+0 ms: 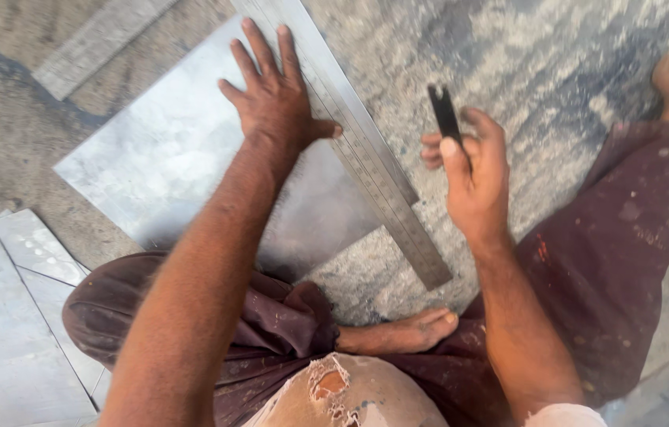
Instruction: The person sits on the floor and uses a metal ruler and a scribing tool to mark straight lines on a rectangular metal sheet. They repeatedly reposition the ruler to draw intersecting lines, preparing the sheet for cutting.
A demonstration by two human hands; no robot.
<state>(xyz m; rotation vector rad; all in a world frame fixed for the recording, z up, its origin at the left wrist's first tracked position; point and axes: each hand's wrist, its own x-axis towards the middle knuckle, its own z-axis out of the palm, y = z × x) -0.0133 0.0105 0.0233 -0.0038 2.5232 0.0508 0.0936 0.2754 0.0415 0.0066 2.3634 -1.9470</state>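
At the far left a stack of metal sheets (10, 316) lies on the concrete floor (555, 71), cut off by the left and lower borders so its full extent cannot be told. A narrow strip of bare floor separates it from the larger metal sheet (160, 158), which sits tilted, its near corner hidden under the person's maroon-clothed knee. Above it, near the top border, a flat grey strip (93, 47) lies on the floor, apart from the sheet.

The left hand (275, 99) rests flat on the sheet, fingers spread and released — palm down, the thumb reaching right to touch the long steel ruler (366, 150). The ruler runs diagonally along the sheet's right edge, from the top border down to a free end on the floor just above the bare foot (409, 330); its upper end is cut off.

Right of the ruler the floor is open and rough, mottled grey. There the right hand (473, 170) hovers near the ruler but apart from it, clenched around a small dark tool (445, 115) whose forked tip sticks up above the fingers — the rest is hidden in the grip.

No containers show. At the right border a second foot and a sandal are only partly visible.
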